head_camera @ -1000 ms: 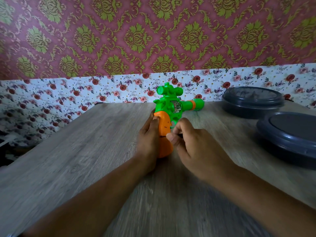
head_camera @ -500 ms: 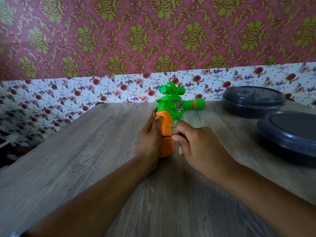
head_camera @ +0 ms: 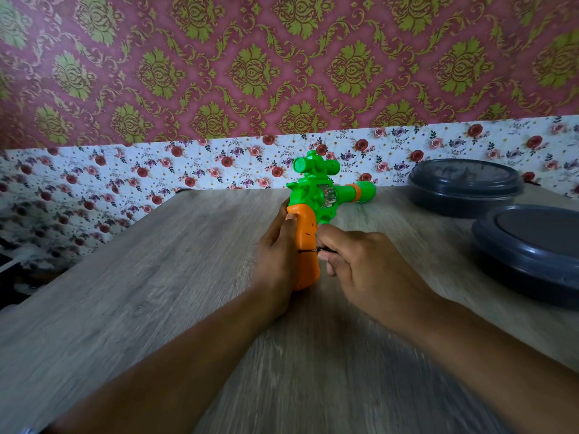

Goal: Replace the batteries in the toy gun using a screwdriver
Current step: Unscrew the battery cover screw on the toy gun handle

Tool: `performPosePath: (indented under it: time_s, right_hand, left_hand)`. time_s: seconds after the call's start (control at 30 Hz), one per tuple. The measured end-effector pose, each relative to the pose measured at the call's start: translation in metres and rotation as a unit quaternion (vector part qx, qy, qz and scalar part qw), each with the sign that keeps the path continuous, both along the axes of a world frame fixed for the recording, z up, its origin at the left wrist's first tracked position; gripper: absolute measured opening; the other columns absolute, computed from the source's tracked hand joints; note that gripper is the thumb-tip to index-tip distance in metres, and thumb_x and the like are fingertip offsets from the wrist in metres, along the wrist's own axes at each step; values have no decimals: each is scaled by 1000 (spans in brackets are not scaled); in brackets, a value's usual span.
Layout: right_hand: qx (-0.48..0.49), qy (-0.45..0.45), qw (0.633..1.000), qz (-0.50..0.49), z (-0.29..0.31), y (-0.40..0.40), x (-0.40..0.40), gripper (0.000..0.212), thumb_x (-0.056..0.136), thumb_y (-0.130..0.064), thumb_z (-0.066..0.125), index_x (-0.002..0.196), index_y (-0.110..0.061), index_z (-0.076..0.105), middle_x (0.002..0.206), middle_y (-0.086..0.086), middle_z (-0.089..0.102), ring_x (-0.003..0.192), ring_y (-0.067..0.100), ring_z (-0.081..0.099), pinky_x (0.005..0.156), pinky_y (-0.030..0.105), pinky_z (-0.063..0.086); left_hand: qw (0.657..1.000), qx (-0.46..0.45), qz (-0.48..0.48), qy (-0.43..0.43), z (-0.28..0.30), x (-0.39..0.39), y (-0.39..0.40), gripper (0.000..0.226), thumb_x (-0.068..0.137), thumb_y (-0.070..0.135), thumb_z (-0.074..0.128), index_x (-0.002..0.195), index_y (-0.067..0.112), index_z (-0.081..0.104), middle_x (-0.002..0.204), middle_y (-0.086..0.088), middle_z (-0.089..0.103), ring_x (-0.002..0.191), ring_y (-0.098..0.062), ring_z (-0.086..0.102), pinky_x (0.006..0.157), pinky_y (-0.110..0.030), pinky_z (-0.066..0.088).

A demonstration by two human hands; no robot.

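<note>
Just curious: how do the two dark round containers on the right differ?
The far container sits by the wall, fully in view, its lid glossy and see-through. The near container looks bigger, runs off the frame's edge, and has a matte opaque lid. Both are dark grey, round, shallow and lidded.

The light is soft and dim, with no hard glare. The bench [head_camera: 156, 277] shows streaky blur toward the lower edges, and both forearms are smeared there too. Wide-angle distortion bows the wallpaper [head_camera: 282, 73] border. Faint shadows sit under the hands. The centre stays fairly sharp.
</note>
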State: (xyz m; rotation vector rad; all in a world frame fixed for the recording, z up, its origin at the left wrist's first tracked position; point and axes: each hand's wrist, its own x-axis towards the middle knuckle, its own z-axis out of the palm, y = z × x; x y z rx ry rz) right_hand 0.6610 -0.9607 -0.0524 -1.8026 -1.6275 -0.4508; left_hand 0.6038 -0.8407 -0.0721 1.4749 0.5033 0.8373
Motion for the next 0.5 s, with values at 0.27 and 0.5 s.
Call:
performPosePath:
  time_s: [0.27, 0.5]
  right_hand:
    - [-12, 13, 1000, 2, -3, 0, 6, 8, 84, -9, 51, 88, -15, 52, 69, 5, 61, 67, 16, 57, 59, 32, 46]
    - [-25, 23, 999, -27, -8, 2, -3, 24, 89, -43, 29, 93, -22, 38, 77, 3, 62, 66, 23, 59, 58, 41, 47]
  left_hand:
    - [1000, -27, -5, -5, 2, 0, -1, 33, 100, 31, 36, 128, 27, 53, 103, -1, 67, 96, -20, 65, 86, -40, 52]
    - [999, -32, 20, 9, 2, 0, 1, 34, 99, 35, 37, 127, 29, 55, 104, 6, 66, 92, -12, 62, 83, -32, 51]
